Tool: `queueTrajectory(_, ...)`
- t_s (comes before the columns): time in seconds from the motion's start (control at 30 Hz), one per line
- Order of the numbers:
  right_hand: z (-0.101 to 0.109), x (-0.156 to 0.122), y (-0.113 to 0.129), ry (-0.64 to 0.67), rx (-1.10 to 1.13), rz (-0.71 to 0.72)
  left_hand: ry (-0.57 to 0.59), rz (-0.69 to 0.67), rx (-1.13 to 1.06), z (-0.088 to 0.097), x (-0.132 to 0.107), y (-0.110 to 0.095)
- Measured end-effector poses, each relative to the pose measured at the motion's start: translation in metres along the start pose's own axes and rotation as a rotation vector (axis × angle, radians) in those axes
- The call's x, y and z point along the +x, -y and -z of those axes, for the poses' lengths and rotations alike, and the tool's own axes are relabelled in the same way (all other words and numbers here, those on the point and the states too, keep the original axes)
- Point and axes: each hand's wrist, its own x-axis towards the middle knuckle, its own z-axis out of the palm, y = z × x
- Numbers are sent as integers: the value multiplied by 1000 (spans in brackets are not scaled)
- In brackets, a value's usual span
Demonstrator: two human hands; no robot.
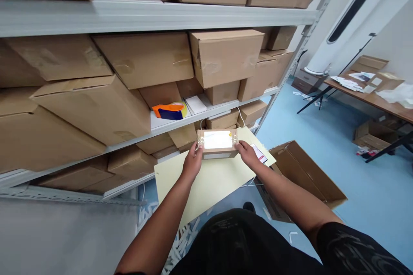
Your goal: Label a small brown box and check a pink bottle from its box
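A small cardboard box (220, 154) with a white label (218, 140) on its top and clear tape at its ends is held between my two hands. My left hand (193, 161) grips its left end, and my right hand (247, 153) grips the right end. Beneath is a pale yellow board (206, 189) that serves as a work surface. A phone (259, 154) with a lit screen lies on the board, just beyond my right hand. Whether the box rests on the board or is lifted slightly, I cannot tell.
An orange and blue tape dispenser (168, 111) sits on the shelf (180, 121) beside white cards (195, 105). Cardboard boxes fill the rack. At the right, a large open carton (309, 176) stands on the blue floor. Paper strips (182, 242) litter the floor; a brown table (383, 101) stands farther right.
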Motion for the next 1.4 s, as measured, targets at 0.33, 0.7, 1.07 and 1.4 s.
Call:
queueTrajectory(0.33,169,9,-34,-273,38,41,99,-211,-5,-127,17,-131)
queueTrajectory(0.7,343,-38,-139,-547,-99,-159,382,-307,70,-342,12,-216)
queueTrajectory(1.07,382,-72,-202,-564,-203,-494,624,-288,114,-452,27,-222)
queueTrajectory(1.4,337,-59,-202,-508,-252,-593,678,-239,109,-396,80,-152)
